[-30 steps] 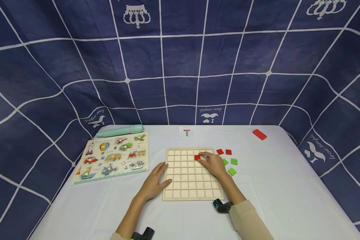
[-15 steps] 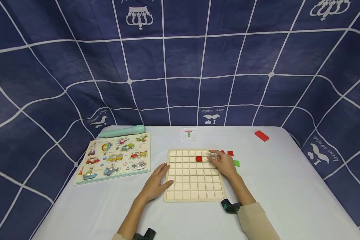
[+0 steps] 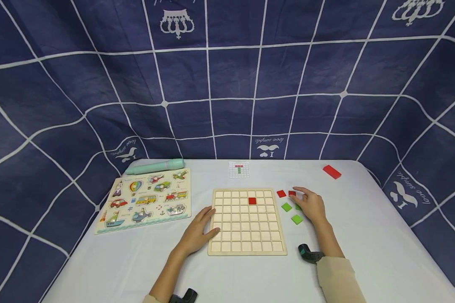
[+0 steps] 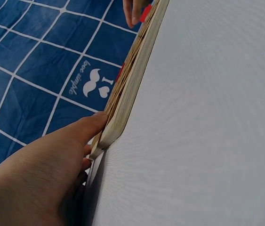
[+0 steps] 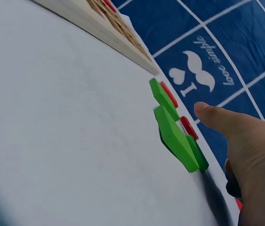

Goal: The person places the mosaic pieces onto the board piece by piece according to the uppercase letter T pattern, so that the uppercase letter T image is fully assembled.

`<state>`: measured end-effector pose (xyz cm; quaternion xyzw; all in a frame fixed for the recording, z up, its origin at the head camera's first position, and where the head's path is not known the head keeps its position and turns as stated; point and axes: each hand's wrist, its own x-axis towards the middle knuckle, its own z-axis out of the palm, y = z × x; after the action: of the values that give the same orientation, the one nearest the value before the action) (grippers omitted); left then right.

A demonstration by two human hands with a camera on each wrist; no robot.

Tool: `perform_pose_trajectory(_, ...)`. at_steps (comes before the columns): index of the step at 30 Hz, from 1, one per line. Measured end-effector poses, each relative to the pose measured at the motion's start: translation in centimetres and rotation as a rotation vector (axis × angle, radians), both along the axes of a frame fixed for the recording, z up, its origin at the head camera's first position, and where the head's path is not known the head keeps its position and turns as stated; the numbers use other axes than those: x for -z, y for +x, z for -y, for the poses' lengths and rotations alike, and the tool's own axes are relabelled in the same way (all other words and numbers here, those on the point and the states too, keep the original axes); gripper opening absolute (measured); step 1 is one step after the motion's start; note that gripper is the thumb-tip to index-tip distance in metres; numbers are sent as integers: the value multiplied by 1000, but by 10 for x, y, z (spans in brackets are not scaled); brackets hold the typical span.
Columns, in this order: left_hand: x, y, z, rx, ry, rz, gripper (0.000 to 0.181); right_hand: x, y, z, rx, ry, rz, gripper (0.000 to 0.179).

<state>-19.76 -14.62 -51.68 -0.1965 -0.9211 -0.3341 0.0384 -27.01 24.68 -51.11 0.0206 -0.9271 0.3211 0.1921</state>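
Note:
A square wooden grid board [image 3: 246, 254] lies on the table with one red square tile [image 3: 252, 201] in its upper part. My left hand [image 3: 197, 231] rests against the board's left edge, thumb and fingertips touching the rim. To the right of the board, my right hand [image 3: 311, 207] is over loose tiles, thumb and index finger apart around a red tile [image 3: 292, 193]; contact cannot be told. Beside it lie another red tile [image 3: 281, 194] and green tiles [image 3: 297, 219], one partly covered by the hand. In the right wrist view the thumb appears close to the red tile [image 5: 189, 128].
A card with a red and green T pattern [image 3: 239, 170] lies behind the board. To the left are a picture puzzle board [image 3: 148, 200] and a mint green tube-shaped object [image 3: 155, 166]. A red block [image 3: 332, 171] lies at the back right. A dark blue curtain [image 3: 231, 84] surrounds the table.
My right hand has let go of the red tile in the grid, then moved right, off the board to the loose tiles. My left hand has stayed at the board's left edge.

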Motion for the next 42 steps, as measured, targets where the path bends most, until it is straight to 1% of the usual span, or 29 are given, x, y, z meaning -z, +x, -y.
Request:
perform_pose_trajectory(4,0,0,0,2,2,-7,65,2,0,-6,22,-4,33,39)
perform_pose_trajectory(10,0,-1,-1,3,-7,-3,66,4,-2,-7,25,3,65,41)
perform_pose_trajectory(16,-2,-2,-2,1,-13,-6,66,2,-3,-7,33,47,154,47)
perform_pose_trajectory(19,-3,-2,-2,-1,-14,-5,66,0,-3,-6,36,55,174,48)
perform_pose_trajectory(26,-4,-2,-2,-4,-12,3,65,-1,-3,-5,33,49,141,40)
perform_pose_trajectory(34,-1,-2,-1,-1,-6,2,66,0,0,-2,47,22,141,38)
perform_pose_trajectory(38,1,0,0,1,-5,-4,66,1,4,5,30,-9,129,38)
perform_pose_trajectory(42,2,0,1,4,-5,-7,66,-1,9,16,-6,-15,95,38)
